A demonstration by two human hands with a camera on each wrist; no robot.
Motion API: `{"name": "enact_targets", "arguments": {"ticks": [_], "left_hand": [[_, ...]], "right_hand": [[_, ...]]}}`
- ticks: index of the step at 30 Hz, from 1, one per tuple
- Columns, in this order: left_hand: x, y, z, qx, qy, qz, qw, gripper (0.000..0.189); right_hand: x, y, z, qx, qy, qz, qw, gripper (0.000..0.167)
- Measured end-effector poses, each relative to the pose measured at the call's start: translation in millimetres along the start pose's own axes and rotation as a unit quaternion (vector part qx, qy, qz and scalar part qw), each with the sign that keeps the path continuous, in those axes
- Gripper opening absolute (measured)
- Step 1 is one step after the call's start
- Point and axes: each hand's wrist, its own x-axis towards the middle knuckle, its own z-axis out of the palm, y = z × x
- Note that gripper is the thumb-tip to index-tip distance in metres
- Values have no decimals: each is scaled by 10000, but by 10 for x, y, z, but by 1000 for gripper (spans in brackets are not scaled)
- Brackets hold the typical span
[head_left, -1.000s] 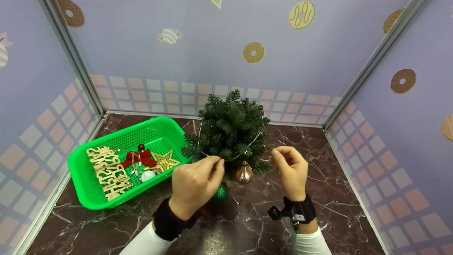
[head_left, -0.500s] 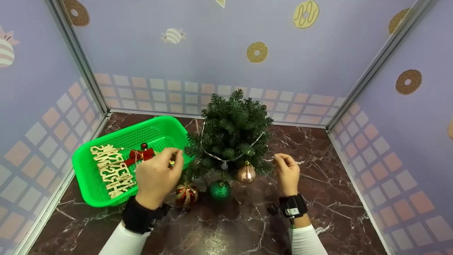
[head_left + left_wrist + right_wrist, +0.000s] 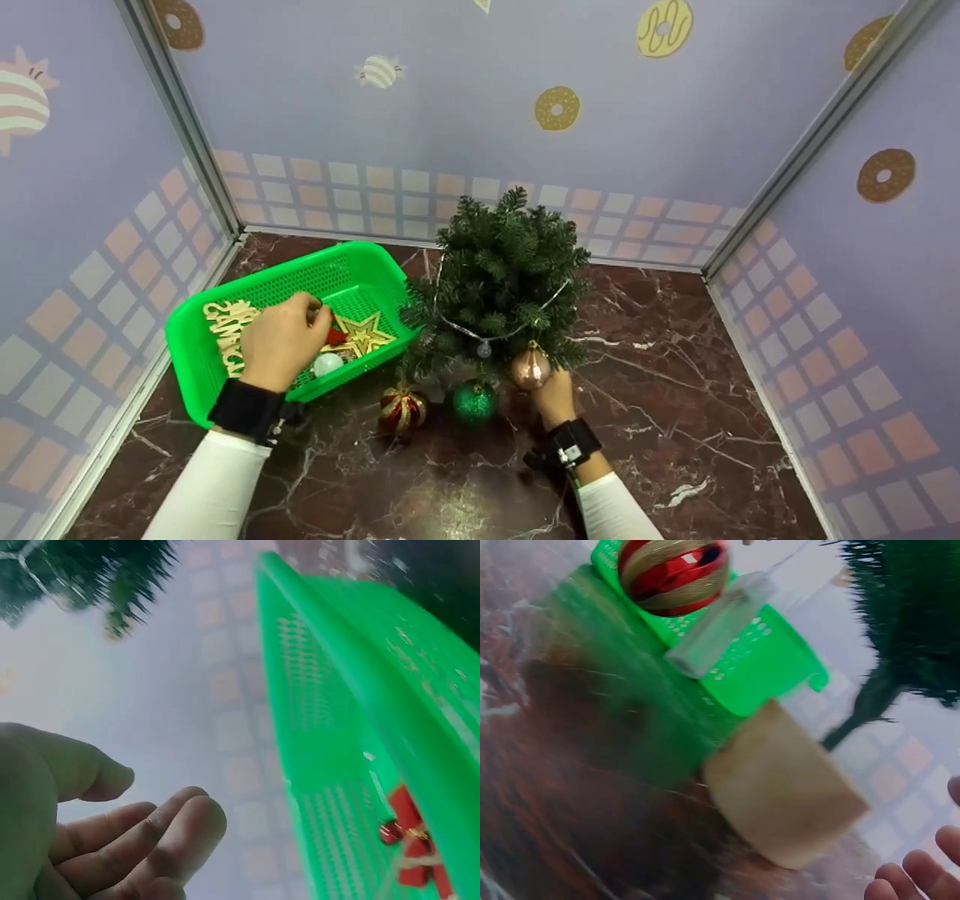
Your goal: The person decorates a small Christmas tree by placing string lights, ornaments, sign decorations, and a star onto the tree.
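In the head view my left hand (image 3: 281, 341) hovers over the green basket (image 3: 178, 352), covering part of its contents. The left wrist view shows its thumb and loosely bent fingers apart, with nothing between them. A red bow (image 3: 409, 836) lies inside the basket. My right hand (image 3: 556, 399) is low by the small Christmas tree (image 3: 510, 277), partly hidden behind a copper bauble (image 3: 530, 369). Its fingertips appear in the right wrist view beside the tan tree base (image 3: 780, 787), holding nothing visible. A green bauble (image 3: 475, 403) and a red-and-gold bauble (image 3: 403, 410) are at the tree's front.
Inside the basket are wooden lettering (image 3: 229, 326), a gold star (image 3: 364, 335) and a white ball (image 3: 328, 365). A silver garland (image 3: 459, 328) drapes across the tree. Patterned panels (image 3: 465, 112) enclose the dark marbled tabletop (image 3: 660, 420).
My left hand has moved left from the tree's front to above the basket. My right hand has shifted left and down, from beside the tree to behind the copper bauble.
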Motion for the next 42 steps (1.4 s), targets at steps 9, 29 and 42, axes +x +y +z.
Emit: {"name": "enact_targets", "arguments": {"ticks": [9,29,42], "left_hand": [[125,-350,68,141,-2730,41,9619,34],[304,-271,257,175,-4596,291,8875,36],[266,-236,271,418,-4381,481,8967,22]], "right_hand": [[-189,-27,149,-198,-532,443,9974,57],[-223,41,72,621,-2230,214,9726,18],[32,-29,46,-935,-3055,-1234,9395,51]]}}
